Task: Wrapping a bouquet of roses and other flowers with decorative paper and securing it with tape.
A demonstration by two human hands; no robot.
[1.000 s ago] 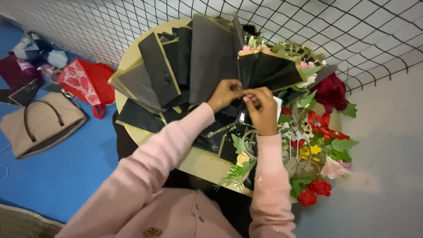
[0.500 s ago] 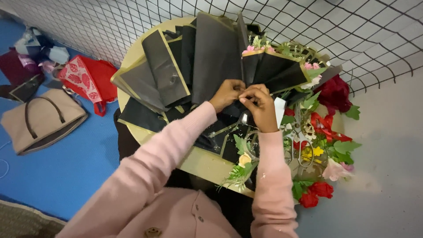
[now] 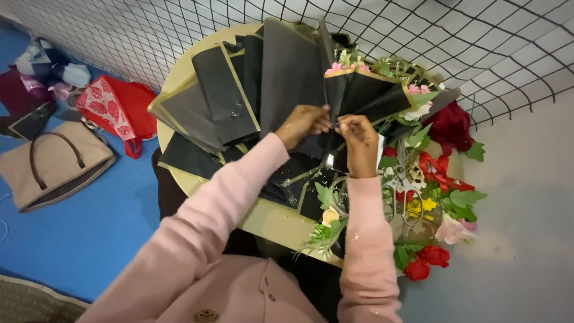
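A bouquet wrapped in black paper with gold edges (image 3: 365,93) lies on a round pale table (image 3: 272,221), small pink flowers showing at its top. My left hand (image 3: 304,122) and my right hand (image 3: 359,140) meet at the narrow base of the wrap, both pinching the black paper there. Both arms wear pink sleeves. Several loose black sheets (image 3: 224,96) fan out to the left of my hands. What lies between my fingertips is too small to make out.
Red, pink and yellow artificial flowers with green leaves (image 3: 439,179) pile at the table's right, with scissors (image 3: 406,194) among them. A beige handbag (image 3: 51,164) and a red patterned bag (image 3: 113,110) lie on the blue floor at left. A black net (image 3: 478,42) hangs behind.
Both hands stay together at the base of the wrap, shifting only slightly. The view has tilted a little.
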